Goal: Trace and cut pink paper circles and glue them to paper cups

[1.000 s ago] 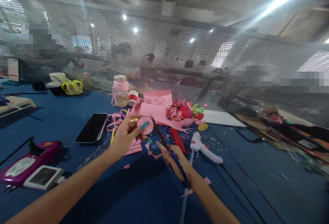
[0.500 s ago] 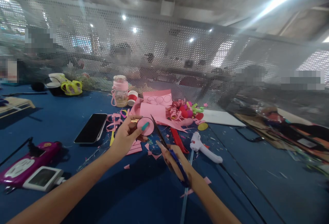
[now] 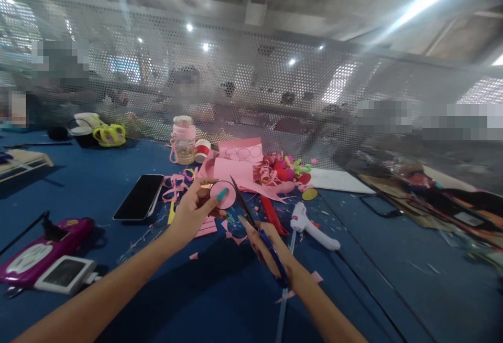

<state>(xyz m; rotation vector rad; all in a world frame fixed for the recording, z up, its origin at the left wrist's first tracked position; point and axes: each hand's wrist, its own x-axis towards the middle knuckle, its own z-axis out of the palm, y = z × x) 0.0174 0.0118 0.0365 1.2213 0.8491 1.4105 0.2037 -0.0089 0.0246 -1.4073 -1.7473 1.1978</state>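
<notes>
A pink paper circle (image 3: 225, 201) with a dark outline is pinched between the thumb and fingers of my left hand (image 3: 195, 204). My right hand (image 3: 271, 248) grips scissors (image 3: 272, 253) by their blue handles. The blades look nearly closed and point up and left, their tips beside the circle's right edge; whether they touch it I cannot tell. Small pink paper scraps (image 3: 236, 236) lie on the table below. Behind my hands are pink paper sheets (image 3: 236, 171), one drawn with circles (image 3: 244, 152).
A white glue gun (image 3: 314, 227) with a stick and cord lies to the right. At left are a phone (image 3: 139, 197) and a purple device (image 3: 47, 251) with a white adapter. A pink-lidded bottle (image 3: 183, 141) stands at the back before a perforated metal screen (image 3: 251, 81).
Almost nothing differs. The paper circle has shifted very slightly, while both hands and the scissors keep nearly the same pose.
</notes>
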